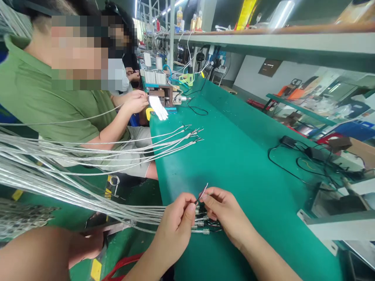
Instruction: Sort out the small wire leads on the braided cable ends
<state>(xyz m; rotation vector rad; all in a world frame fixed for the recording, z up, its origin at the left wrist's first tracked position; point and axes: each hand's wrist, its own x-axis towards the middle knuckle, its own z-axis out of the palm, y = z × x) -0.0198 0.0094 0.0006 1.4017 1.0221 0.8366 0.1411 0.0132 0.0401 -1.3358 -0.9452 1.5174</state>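
Near the front of the green table, my left hand pinches the end of a cable where thin wires come out. My right hand, just beside it, has thumb and forefinger closed on the same thin wires, dark and whitish, which point up between the hands. Below and behind my hands lies a bundle of grey braided cables with metal-looking ends and dark wires. Farther up, a second group of cables rests over the table's left edge, its stripped ends fanned out.
A person in a green shirt sits at the left, hands at a small machine. A white glove lies beside it. Black adapters and cords are at the right. A shelf runs above the table; a metal bracket stands at lower right.
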